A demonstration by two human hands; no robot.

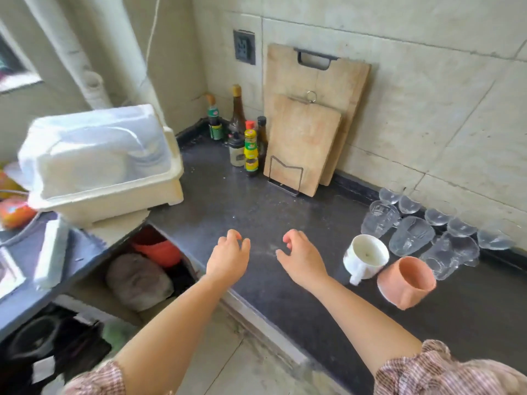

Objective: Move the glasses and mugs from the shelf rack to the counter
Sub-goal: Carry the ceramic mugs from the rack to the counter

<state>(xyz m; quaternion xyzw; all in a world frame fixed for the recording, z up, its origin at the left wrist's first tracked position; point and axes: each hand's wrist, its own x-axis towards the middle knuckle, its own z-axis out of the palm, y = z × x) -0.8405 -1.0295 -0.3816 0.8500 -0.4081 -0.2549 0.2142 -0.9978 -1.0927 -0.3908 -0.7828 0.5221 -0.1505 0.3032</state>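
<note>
In the head view, a dark speckled stone counter (245, 212) is seen running into a tiled corner. Both hands are held above its front part, near each other and well apart from any vessel. The left hand (228, 256) is empty, its fingers loosely curled around nothing. The right hand (301, 258) is likewise empty, with thumb and fingers loosely bent. Nothing is grasped by either.

The task's things are found on the counter to the right of the right hand. A white ceramic mug with a handle (366, 256) is set nearest, with a salmon-pink plastic cup (406, 280) just beside it, toward the counter edge. Behind these, several clear faceted drinking glasses (410, 235) are grouped closely. A row of small clear glass bowls (409, 205), apparently mouths down, is lined along the foot of the wall. The grouping against the wall is judged to keep the fragile glass away from the edge and to leave the front of the counter for further pieces.

The shelf rack itself cannot be made out in this view, so it cannot be told whether anything is left on it. On the left a cream plastic dish box with a translucent lid (99, 163) is stacked. Two wooden cutting boards (302, 143) are leaned against the tiles, and sauce bottles (251, 149) are gathered in the corner.
</note>
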